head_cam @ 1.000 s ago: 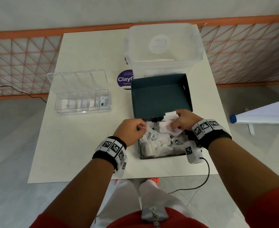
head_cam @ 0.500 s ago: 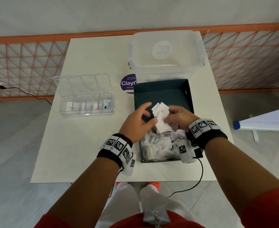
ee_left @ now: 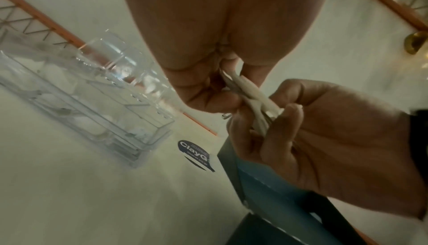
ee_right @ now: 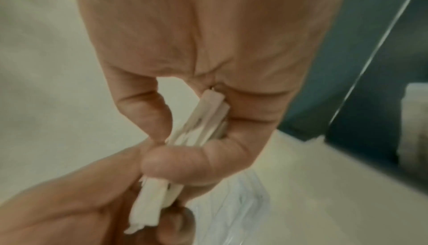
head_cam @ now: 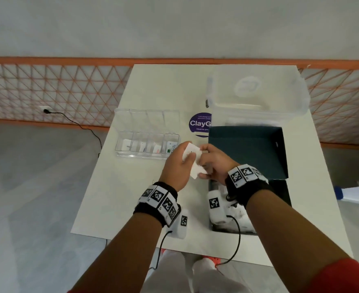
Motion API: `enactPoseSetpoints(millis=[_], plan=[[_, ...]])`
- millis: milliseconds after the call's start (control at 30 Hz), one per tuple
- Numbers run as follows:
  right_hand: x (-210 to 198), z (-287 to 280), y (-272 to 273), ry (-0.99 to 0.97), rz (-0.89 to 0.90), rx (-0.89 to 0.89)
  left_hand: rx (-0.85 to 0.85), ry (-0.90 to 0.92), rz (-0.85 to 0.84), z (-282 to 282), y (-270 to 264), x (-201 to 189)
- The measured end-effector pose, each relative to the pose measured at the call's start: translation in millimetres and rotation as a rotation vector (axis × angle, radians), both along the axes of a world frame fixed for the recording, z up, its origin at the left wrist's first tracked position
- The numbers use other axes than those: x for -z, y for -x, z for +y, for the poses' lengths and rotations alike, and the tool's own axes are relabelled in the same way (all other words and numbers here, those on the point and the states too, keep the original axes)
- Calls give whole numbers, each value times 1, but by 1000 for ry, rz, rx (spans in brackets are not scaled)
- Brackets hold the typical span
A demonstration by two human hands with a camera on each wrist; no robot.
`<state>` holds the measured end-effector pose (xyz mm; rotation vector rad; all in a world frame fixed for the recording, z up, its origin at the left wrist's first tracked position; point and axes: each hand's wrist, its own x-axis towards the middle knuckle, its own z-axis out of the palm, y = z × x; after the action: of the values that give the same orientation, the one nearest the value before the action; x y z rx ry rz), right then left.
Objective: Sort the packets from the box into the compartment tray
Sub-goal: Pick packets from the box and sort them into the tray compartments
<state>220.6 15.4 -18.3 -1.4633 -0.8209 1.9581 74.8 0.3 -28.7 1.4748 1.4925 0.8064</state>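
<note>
I have both hands on one small stack of white packets (head_cam: 192,160), above the counter (head_cam: 119,199): my left hand (head_cam: 177,166) pinches it between thumb and curled fingers, and my right hand (head_cam: 213,164) grips its other edge the same way. The compartment tray (head_cam: 146,142) sits just beyond my left hand; the dark box (head_cam: 248,153) lies under and beyond my right hand.
</note>
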Motion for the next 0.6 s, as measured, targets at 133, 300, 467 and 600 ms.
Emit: enactPoseSetpoints(millis=[133, 300, 467, 600], plan=[[-2, 10, 30, 72, 74, 58, 74, -42, 108, 6, 23, 6], [-1, 18, 61, 79, 153, 25, -78, -20, -17, 24, 61, 8], [4, 24, 100, 78, 364, 134, 40, -102, 24, 36, 73, 7], [9, 29, 106, 68, 484, 197, 176, -221, 491, 49, 93, 2]])
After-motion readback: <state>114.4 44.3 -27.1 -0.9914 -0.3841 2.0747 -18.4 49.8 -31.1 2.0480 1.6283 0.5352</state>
